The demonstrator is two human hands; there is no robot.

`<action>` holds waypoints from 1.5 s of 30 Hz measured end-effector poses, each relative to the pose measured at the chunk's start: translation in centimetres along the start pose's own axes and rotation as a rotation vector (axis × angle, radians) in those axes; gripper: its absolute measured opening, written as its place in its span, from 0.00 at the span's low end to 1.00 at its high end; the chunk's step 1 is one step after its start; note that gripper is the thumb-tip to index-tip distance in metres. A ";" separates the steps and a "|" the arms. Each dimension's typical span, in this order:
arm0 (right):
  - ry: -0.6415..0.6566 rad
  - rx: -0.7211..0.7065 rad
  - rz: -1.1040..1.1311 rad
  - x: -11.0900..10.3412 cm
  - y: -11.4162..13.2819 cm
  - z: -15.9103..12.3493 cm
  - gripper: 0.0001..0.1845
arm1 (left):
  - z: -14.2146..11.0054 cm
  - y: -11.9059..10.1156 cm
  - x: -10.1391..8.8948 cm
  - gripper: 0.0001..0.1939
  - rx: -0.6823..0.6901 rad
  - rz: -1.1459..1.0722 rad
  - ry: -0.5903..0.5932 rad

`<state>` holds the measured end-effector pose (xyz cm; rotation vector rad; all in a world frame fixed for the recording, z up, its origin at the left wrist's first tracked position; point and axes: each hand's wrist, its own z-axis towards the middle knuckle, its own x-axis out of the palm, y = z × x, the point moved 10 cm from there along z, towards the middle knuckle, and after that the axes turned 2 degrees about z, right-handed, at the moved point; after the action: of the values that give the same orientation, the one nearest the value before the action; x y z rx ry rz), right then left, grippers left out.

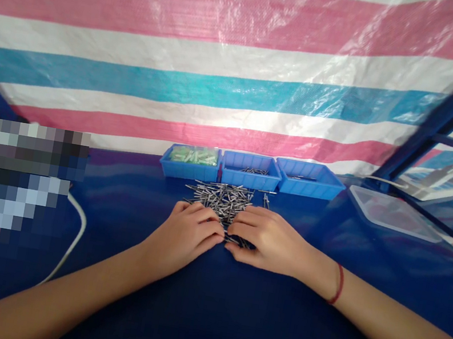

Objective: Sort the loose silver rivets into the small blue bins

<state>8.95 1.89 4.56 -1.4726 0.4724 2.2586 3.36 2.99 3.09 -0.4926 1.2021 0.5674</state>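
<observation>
Pile of metal pins (pixel 222 196): heaped on the blue surface (pixel 204 304), slender silver and dark pieces lying every which way, its near edge between my two hands.
My left hand (pixel 192 230): at the near left edge of the pile, fingers curled, thumb and forefinger tips nearly together beside a pin; I cannot tell whether they pinch it.
My right hand (pixel 269 240): at the near right edge of the pile, half curled, thumb a little apart from the fingers with dark pins showing in the gap; I cannot tell whether any is gripped.
Bracelet (pixel 339 284): a red cord on my right wrist, to the right of the pile.
Left bin (pixel 189 172): blue, behind the pile to the left, holding pale green pieces (pixel 194 155) in clear wrapping.
Middle bin (pixel 249 180): just behind the pile, with more pins inside.
Right bin (pixel 312 189): behind the pile to the right, a few thin dark pieces in it.
Clear tray (pixel 393 213): flat, well to the right of the pile.
White cable (pixel 80 226): curving well to the left of the pile.
Striped sheet (pixel 233 26): hanging behind the pile, pink, white and blue.
</observation>
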 end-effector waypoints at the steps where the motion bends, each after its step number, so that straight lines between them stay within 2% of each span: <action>1: -0.004 0.005 0.005 0.0 0.0 0.0 0.09 | 0.0 0.1 0.1 0.10 -0.018 -0.006 -0.004; 6: -0.043 0.029 0.047 -0.1 0.0 0.1 0.10 | -0.2 0.6 -0.3 0.10 -0.079 -0.062 -0.082; 10: -0.157 0.117 0.166 -0.9 -1.0 -0.1 0.11 | -0.4 1.7 -1.2 0.05 -0.188 -0.230 -0.190; 13: -0.234 0.153 0.239 -1.4 -1.6 -0.3 0.10 | -0.5 2.3 -1.7 0.05 -0.237 -0.305 -0.242; 21: -0.252 0.174 0.344 -1.1 -1.9 -0.3 0.08 | -0.6 2.5 -2.4 0.04 -0.241 -0.352 -0.291; 31: -0.247 0.226 0.267 -1.1 -2.0 -0.3 0.08 | -0.7 2.8 -2.9 0.04 -0.246 -0.370 -0.336; 45: -0.311 0.222 0.253 -1.7 -2.2 -0.4 0.07 | -0.6 3.0 -2.6 0.04 -0.254 -0.446 -0.330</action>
<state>11.02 3.38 5.81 -0.9769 0.8161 2.4748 0.31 4.51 5.21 -0.8227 0.6778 0.3956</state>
